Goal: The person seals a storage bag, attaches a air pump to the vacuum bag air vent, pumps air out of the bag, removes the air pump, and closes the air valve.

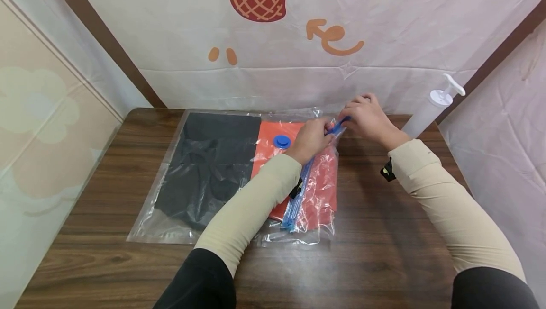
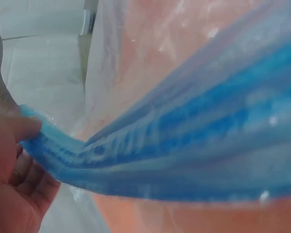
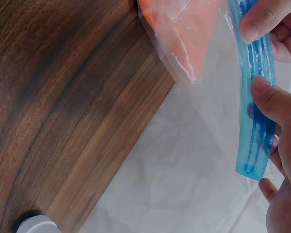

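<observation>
A clear plastic storage bag (image 1: 170, 226) lies on the table, with dark folded cloth (image 1: 213, 157) at its left and orange-red cloth (image 1: 322, 190) at its right. A round blue valve (image 1: 282, 141) sits on the orange part. Along the bag's right part runs a blue zip strip (image 1: 298, 200), its far end lifted. My left hand (image 1: 311, 138) pinches this strip near its far end. Just beyond, my right hand (image 1: 367, 119) pinches the strip's end between thumb and fingers (image 3: 271, 99). In the left wrist view the raised strip (image 2: 184, 145) hides much of the bag.
A white hand pump (image 1: 426, 107) stands upright at the table's back right corner, close behind my right wrist. Printed cloth (image 1: 273, 81) hangs along the back edge, and more cloth (image 1: 499, 133) hangs at the right. The brown wooden table (image 1: 375, 247) extends towards me.
</observation>
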